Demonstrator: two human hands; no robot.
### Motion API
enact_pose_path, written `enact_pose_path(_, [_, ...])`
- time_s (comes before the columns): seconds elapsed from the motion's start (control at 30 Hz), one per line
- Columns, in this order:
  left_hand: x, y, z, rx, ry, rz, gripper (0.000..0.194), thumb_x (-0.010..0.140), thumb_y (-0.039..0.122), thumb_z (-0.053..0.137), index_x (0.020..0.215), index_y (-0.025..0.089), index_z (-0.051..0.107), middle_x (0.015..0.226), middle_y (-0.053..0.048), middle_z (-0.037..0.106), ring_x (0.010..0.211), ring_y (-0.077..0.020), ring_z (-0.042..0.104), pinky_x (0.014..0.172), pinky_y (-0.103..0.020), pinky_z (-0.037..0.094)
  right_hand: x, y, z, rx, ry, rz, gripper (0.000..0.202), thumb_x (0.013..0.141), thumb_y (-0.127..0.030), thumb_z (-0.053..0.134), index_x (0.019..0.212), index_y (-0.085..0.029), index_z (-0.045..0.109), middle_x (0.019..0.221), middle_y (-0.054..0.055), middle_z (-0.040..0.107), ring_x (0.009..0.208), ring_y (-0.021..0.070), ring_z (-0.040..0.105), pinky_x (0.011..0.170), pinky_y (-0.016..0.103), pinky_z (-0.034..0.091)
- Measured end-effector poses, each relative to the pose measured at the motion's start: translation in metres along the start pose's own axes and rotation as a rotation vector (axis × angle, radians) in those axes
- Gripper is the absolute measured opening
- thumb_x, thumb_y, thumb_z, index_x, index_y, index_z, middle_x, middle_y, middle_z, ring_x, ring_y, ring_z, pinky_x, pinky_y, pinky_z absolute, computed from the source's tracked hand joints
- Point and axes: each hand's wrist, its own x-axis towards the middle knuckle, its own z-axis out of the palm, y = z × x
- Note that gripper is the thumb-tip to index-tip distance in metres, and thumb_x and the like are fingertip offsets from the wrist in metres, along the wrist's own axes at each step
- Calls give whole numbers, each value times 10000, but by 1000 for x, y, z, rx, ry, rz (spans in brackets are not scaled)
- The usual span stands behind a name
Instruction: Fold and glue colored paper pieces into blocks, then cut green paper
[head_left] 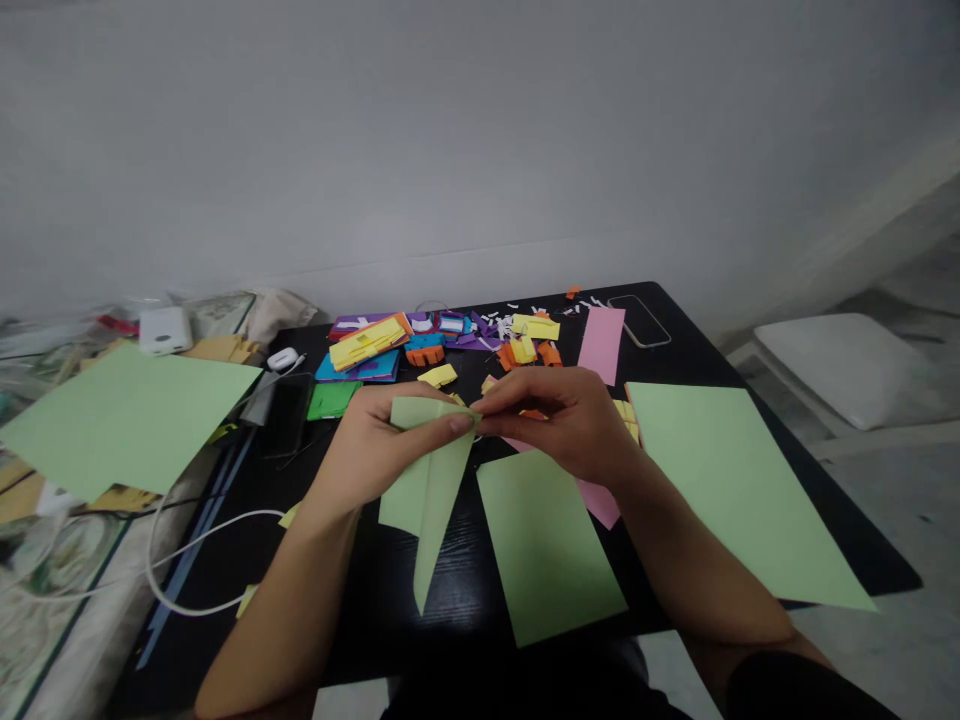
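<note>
A partly folded light green sheet hangs above the black table, its lower end narrowing to a point. My left hand grips its upper part, thumb across the front. At the sheet's upper right corner, the fingertips of my right hand are pinched on the paper beside my left thumb. Below my right hand a green rectangular sheet lies flat on the table. Farther right is a larger green sheet, partly behind my right forearm.
Folded yellow paper, orange pieces and purple scraps are at the black table's back. A pink strip lies near a phone-shaped frame. On the left are another green sheet, a white earbud case and a white cable.
</note>
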Motion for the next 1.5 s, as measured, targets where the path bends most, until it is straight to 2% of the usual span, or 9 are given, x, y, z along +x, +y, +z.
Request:
enact_pose_path(0.17, [-1,0,0,5,14,-13,148,808,321,849,752,190,810,659,0,686,548,-84,525,474,-197,381,0,0,0,-3,-11,8,134,810,-234,890,931,-239,835,827,-7,795,750,129,740,699,235,606])
enact_pose_path(0.43, [-2,0,1,-6,14,-26,181,818,343,843,738,189,794,631,14,654,519,-72,484,458,-195,361,2,3,-4,-66,-5,-78,138,813,-175,884,918,-252,842,847,-4,804,786,137,738,711,251,598])
enact_pose_path(0.67, [-1,3,2,15,-2,-24,182,784,328,855,715,176,780,632,4,655,539,-89,509,465,-200,373,2,5,-5,-76,-5,-99,85,819,-254,887,884,-292,849,865,-1,818,835,171,768,762,303,631])
enact_pose_path(0.87, [-1,3,3,17,0,-18,164,780,323,853,726,179,797,628,-5,676,525,-90,511,459,-202,372,2,5,-5,-65,-8,-90,53,819,-293,886,850,-279,845,856,4,820,816,170,772,744,300,632])
enact_pose_path(1.03, [-1,3,3,16,1,-32,151,777,325,860,743,185,814,646,-7,696,542,-93,534,483,-202,394,2,4,-5,-73,-11,-107,77,816,-232,887,865,-274,844,848,-6,819,801,158,764,737,279,619])
enact_pose_path(1.17, [-1,4,3,22,8,-36,153,769,319,862,737,178,812,649,-11,699,547,-97,543,486,-203,400,3,2,-6,-99,-8,-94,100,811,-241,892,894,-269,846,858,-4,817,801,160,753,727,280,611])
enact_pose_path(1.37, [-1,2,3,39,-6,-30,192,767,341,858,705,173,789,594,3,638,507,-87,489,454,-201,365,4,7,-6,-23,-37,-124,64,807,-247,894,829,-273,840,865,3,817,805,161,761,741,294,624])
enact_pose_path(1.5, [-1,1,3,46,-22,-16,179,780,335,851,715,179,793,615,-2,658,521,-88,501,467,-200,385,4,8,-6,-20,-56,-146,58,821,-233,881,831,-274,842,863,3,814,798,151,756,736,284,623])
